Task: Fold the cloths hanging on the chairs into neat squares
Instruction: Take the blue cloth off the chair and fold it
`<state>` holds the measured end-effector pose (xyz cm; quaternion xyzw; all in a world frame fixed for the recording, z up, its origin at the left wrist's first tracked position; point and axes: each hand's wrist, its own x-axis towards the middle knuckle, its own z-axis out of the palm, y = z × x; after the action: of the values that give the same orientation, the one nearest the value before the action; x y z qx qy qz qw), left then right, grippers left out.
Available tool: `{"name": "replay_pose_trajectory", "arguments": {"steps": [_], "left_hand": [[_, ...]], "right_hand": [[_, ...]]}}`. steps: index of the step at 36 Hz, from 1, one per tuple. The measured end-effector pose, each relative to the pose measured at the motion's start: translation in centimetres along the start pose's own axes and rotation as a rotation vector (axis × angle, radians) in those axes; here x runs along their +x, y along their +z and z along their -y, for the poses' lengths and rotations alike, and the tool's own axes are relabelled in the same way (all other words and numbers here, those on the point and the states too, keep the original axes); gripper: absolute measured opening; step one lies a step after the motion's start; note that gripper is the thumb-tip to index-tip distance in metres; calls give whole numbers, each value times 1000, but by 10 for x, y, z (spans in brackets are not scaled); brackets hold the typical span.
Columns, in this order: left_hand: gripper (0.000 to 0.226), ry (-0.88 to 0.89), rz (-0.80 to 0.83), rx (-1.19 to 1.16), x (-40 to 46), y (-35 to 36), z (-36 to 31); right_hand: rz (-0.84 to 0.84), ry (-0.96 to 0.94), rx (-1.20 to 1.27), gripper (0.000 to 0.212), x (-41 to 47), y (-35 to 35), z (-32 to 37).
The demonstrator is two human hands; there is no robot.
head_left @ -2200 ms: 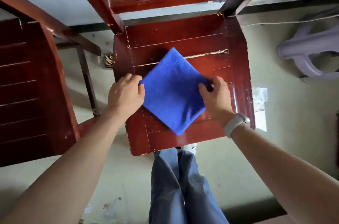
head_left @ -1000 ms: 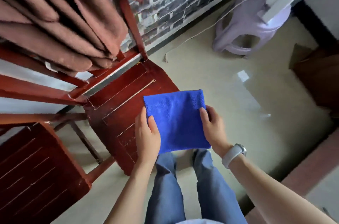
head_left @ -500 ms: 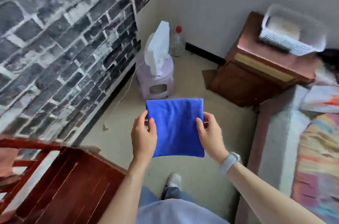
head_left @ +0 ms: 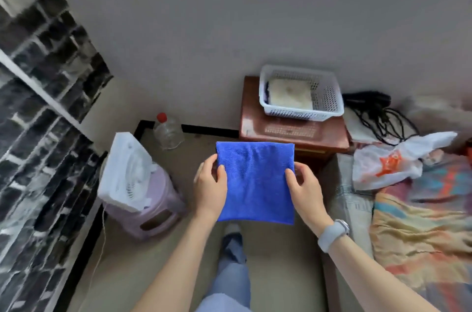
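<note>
- Since a second ago, view swung off the chairs; folded blue cloth [head_left: 255, 181] hangs mid-air, center.
- Left hand [head_left: 210, 187] and right hand [head_left: 304, 187] pinch its side edges.
- Folding looks done; next, drop it in the white basket [head_left: 329, 97] at 1 o'clock, I'd guess.

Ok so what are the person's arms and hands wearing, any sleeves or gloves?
No gloves and no sleeves in view: both forearms are bare. The right hand has a pale smartwatch with a rounded band on its wrist. The left hand and wrist carry nothing.

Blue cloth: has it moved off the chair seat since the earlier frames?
Yes. The blue cloth, held by both hands, now hangs in the air before the white basket; no chair in view.
</note>
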<state>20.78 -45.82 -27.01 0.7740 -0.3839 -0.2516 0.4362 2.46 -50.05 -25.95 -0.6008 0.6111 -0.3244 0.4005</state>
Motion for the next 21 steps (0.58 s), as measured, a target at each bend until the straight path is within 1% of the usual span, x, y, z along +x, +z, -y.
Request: {"name": "replay_pose_trajectory", "arguments": {"steps": [8,13,17,21], "left_hand": [[34,-2,142,-58,140,85,-72],[34,-18,222,-58,208,142,-105],[33,-51,239,-59,252,188,-115],[32,-96,205,-39,290,237,-114]], "right_hand": [[-118,117,65,14,154,-25,15],[-170,187,81,15,236,-43,10],[-151,210,121,11,295,-52,-2],[-112,224,119,12,356,-54,-22]]}}
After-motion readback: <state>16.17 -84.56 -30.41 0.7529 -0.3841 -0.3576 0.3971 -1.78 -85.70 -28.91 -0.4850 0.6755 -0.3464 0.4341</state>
